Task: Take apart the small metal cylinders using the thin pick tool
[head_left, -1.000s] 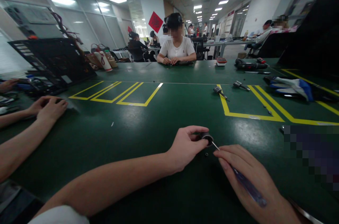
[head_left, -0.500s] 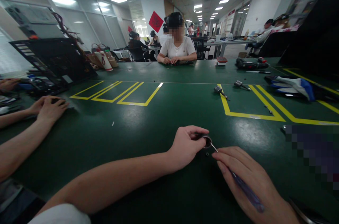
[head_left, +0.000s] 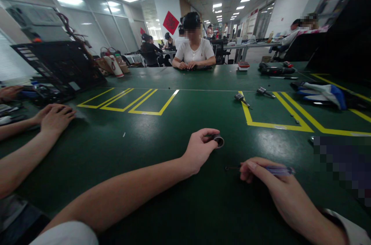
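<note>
My left hand [head_left: 198, 150] is closed on a short, hollow metal cylinder [head_left: 221, 141], its open end turned to the right. My right hand [head_left: 268, 179] grips a screwdriver [head_left: 279, 170] by its see-through purplish handle, the shaft pointing left and held low over the table. At the shaft's tip is a tiny dark ring-shaped part [head_left: 226, 168]; whether the tip sits in it or only touches it, I cannot tell. The cylinder is apart from the screwdriver.
The green table [head_left: 150, 140] carries yellow tape outlines [head_left: 145, 113]. Two small metal parts with shafts [head_left: 240, 98] lie right of centre. Blue-and-white gloves [head_left: 327, 94] and a dark power tool [head_left: 274, 69] lie farther right. A co-worker's hands [head_left: 56, 119] rest at left; another person sits opposite.
The screwdriver tip has come out of the cylinder and down to the small ring on the table. My right hand has turned over; my left hand moved slightly up and left with the cylinder.
</note>
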{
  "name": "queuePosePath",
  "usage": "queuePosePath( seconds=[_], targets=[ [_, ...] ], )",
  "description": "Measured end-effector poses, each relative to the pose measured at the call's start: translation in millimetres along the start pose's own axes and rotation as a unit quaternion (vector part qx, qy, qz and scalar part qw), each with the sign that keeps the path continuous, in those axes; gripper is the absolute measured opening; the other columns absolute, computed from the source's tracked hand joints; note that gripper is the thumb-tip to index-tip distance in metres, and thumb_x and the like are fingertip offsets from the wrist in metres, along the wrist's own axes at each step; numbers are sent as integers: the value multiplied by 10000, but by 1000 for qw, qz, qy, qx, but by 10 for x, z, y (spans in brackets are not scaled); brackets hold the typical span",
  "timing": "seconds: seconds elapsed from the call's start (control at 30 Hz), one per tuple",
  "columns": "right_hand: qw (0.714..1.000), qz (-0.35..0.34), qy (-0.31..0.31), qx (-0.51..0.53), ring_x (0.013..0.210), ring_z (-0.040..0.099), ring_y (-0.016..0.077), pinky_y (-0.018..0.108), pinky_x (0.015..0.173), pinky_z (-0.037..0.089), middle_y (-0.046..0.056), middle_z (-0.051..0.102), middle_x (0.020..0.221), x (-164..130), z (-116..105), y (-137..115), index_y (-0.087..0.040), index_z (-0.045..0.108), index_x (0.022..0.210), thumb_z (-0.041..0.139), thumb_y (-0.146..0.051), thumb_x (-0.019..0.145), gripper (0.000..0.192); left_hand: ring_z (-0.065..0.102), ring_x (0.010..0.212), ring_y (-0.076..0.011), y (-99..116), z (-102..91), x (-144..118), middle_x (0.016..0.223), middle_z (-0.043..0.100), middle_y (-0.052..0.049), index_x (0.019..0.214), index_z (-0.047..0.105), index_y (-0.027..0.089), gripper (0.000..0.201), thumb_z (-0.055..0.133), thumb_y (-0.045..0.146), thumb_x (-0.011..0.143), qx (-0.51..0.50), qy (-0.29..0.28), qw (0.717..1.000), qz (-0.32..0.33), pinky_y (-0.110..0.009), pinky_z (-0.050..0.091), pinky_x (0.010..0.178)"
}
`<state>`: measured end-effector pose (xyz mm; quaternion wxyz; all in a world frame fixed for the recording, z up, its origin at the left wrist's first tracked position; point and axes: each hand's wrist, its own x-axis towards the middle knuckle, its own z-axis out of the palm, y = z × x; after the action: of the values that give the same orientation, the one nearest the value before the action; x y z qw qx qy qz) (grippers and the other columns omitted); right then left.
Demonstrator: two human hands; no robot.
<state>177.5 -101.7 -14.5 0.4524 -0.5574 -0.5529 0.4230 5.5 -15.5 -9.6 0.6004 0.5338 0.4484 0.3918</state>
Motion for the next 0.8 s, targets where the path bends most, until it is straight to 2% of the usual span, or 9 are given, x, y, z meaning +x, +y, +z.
queuePosePath(
  seconds=[0.13, 0.23, 0.33, 0.4, 0.5, 0.6, 0.7, 0.8],
  targets=[
    [998, -36, -19, -55, 602, 639, 180, 275, 547, 523, 40, 671, 624, -7, -10, -66, -190, 666, 653, 479, -445, 830, 362, 636, 885, -164, 8, 4, -14, 985, 663, -76, 1010, 622, 145, 319, 592, 12, 721, -3, -4, 1000, -1, -362, 510, 862],
    [985, -109, -39, -126, 592, 627, 164, 269, 555, 523, 20, 651, 623, -32, -18, -96, -208, 629, 624, 440, -379, 867, 352, 637, 875, -161, 2, 8, -19, 958, 669, -66, 1002, 623, 148, 319, 589, 5, 718, -12, -6, 1000, -4, -362, 508, 861],
    [952, -220, -69, -200, 693, 633, 169, 340, 783, 531, 11, 641, 684, -89, -17, -120, -218, 606, 678, 446, -277, 873, 258, 637, 857, -161, -10, 20, -18, 907, 670, -58, 971, 627, 142, 305, 593, -2, 704, -15, -2, 1000, -4, -368, 501, 861],
    [923, -282, -98, -241, 771, 632, 179, 414, 953, 452, 16, 641, 739, -124, -12, -125, -219, 605, 754, 470, -205, 851, 167, 635, 855, -162, -14, 29, -15, 894, 666, -53, 950, 622, 138, 299, 601, -6, 689, -16, -5, 1000, 5, -374, 496, 862],
    [904, -308, -115, -272, 816, 631, 182, 446, 1010, 408, 27, 646, 796, -146, -8, -98, -218, 599, 838, 470, -156, 845, 143, 623, 904, -164, -11, 34, -13, 979, 652, -60, 928, 596, 138, 328, 625, -26, 646, -24, -8, 999, 26, -370, 489, 877],
    [906, -316, -71, -273, 907, 633, 203, 429, 962, 462, 35, 659, 842, -144, -15, -46, -232, 609, 917, 469, -159, 856, 169, 615, 916, -163, -5, 33, -17, 1011, 642, -68, 914, 579, 133, 327, 620, -33, 635, -40, -5, 999, 33, -356, 506, 842],
    [904, -334, -14, -266, 1000, 615, 227, 398, 906, 507, 53, 669, 911, -153, -23, -14, -236, 616, 977, 490, -181, 853, 185, 621, 879, -159, 0, 32, -32, 948, 651, -61, 925, 590, 126, 307, 611, -14, 652, -43, -21, 998, 28, -340, 519, 804],
    [905, -341, 6, -255, 1005, 617, 227, 384, 895, 514, 52, 675, 926, -169, -23, -27, -236, 622, 989, 510, -197, 848, 185, 631, 858, -158, 6, 36, -54, 911, 664, -54, 942, 605, 125, 297, 635, 24, 665, -38, -37, 998, 19, -347, 506, 828]
  ],
)
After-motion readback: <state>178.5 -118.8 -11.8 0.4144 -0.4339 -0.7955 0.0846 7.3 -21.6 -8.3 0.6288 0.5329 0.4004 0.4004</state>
